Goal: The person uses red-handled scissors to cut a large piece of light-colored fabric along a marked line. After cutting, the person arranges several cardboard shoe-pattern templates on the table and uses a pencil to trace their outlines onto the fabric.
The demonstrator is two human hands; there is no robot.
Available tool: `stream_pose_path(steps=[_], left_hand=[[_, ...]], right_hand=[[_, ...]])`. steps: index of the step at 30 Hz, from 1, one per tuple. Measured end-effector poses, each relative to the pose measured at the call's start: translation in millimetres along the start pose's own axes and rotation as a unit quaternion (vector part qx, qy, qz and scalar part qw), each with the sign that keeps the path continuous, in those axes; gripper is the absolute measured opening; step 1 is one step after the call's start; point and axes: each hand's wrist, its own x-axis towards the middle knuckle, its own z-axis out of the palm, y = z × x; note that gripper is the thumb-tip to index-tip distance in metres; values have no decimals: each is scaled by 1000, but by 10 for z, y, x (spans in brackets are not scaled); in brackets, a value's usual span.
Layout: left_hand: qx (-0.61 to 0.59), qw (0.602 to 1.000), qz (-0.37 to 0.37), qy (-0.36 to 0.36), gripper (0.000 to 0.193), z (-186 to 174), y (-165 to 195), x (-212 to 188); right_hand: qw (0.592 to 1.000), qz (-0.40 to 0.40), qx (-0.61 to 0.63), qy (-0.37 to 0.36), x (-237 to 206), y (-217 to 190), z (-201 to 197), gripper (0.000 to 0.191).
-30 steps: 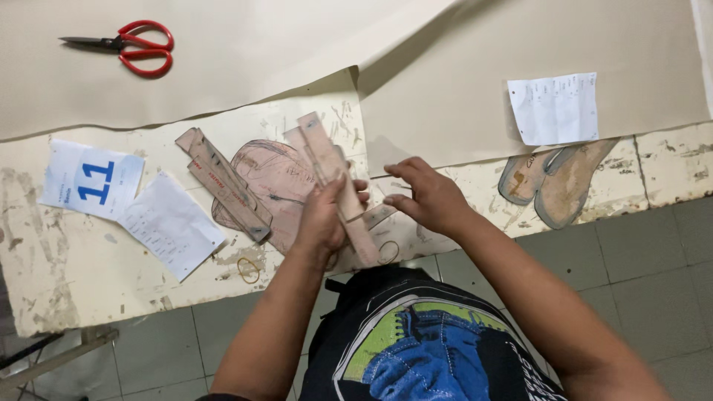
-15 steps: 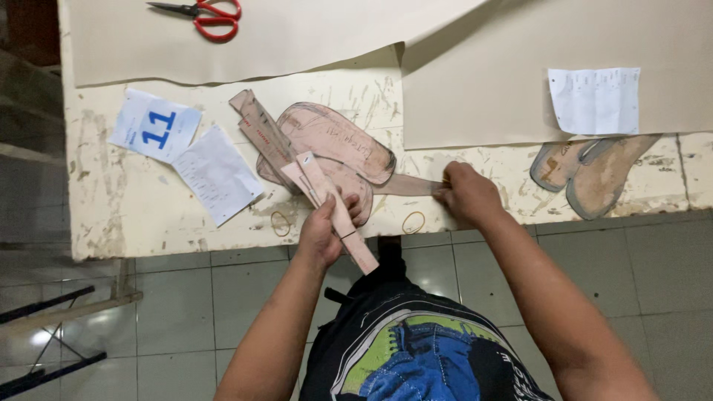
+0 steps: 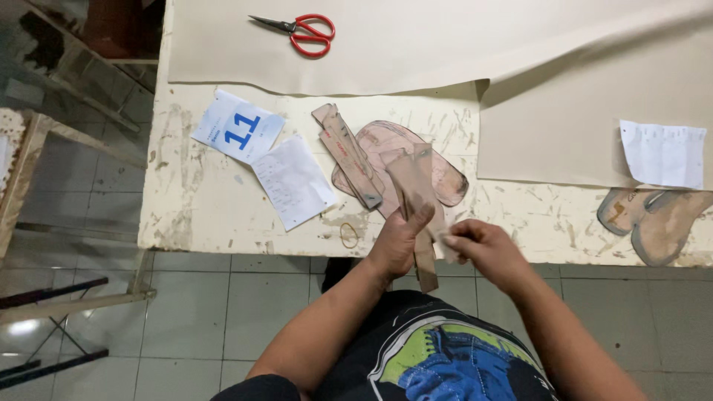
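At the near edge of the worn white surface (image 3: 223, 215) we hold a bundle of long brown pattern strips (image 3: 417, 200) in our left hand (image 3: 397, 241), fingers clenched around its lower part, thumb up along one side. The strips rise over the edge and their tails hang below our fist. Our right hand (image 3: 479, 249) sits just beside, pinching a small pale piece (image 3: 448, 239) at the bundle's side; we cannot tell whether that piece is part of the bundle or separate.

We judge the strips light, thin and fairly stiff, like card: they stand without drooping, yet would likely crease if bent hard. Being flat and stacked, they may slide on each other, so a firm hold across the middle of the stack looks safest, not at the tips.

Behind the bundle lie pinkish sole-shaped patterns (image 3: 405, 148), with another set of strips (image 3: 347, 154) across their left side. A rubber band (image 3: 348, 235) lies near our left hand. Further left are a numbered paper tag (image 3: 238, 126) and a white slip (image 3: 293, 180). Red-handled scissors (image 3: 301, 31) rest on a beige sheet (image 3: 445, 44), well apart.
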Motion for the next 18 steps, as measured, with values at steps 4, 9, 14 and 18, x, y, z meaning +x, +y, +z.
stream_pose_path(steps=[4,9,14,18], left_hand=[[40,996,23,82,26,-506,620,82],[40,981,21,191,11,-1527,1441,177],[-34,982,2,183,19,-1920,1767,141],[-62,980,-37,188,26,-1922,1872,228]], right_hand=[[982,-49,-175,54,543,-390,726,39],[902,-197,-342,173,1290,-842,1373,64],[902,-84,-389,166,1678,-1061,1734,66],[932,-11,-331,147,1843,-1089,1713,62]])
